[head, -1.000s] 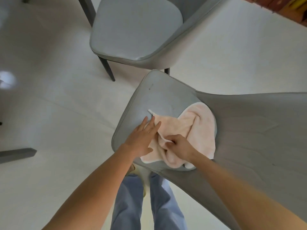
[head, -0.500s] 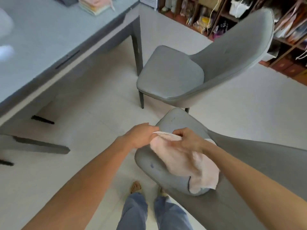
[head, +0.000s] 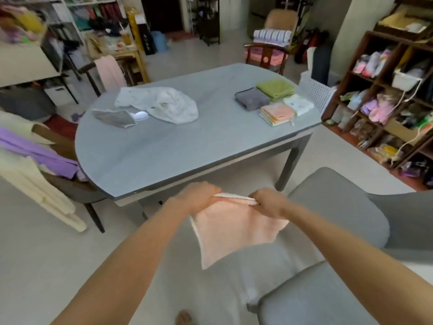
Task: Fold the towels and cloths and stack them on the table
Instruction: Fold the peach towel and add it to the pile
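Cluttered shelves (head: 384, 90) and racks of clothes line the walls of a pale-floored room, with a big grey table (head: 178, 146) standing in the middle of it. Two grey chairs (head: 337, 216) sit at the near right, below the table's edge. On the table's left half lies a loose white cloth (head: 164, 104) beside a flat grey cloth (head: 114, 117). On its right half sit folded piles close together: a green towel (head: 276, 88), a grey towel (head: 251, 99), a white patterned cloth (head: 298, 104) and a peach stack (head: 277, 113). A pink towel (head: 234, 233) hangs in the air in front of the table, above the floor and the near chair seat, held by its top edge. The left hand (head: 196, 199) grips the left end of that edge with its fingers curled around the fabric, and the right hand (head: 269, 202) grips the right end the same way, so the towel drops down between the two forearms.
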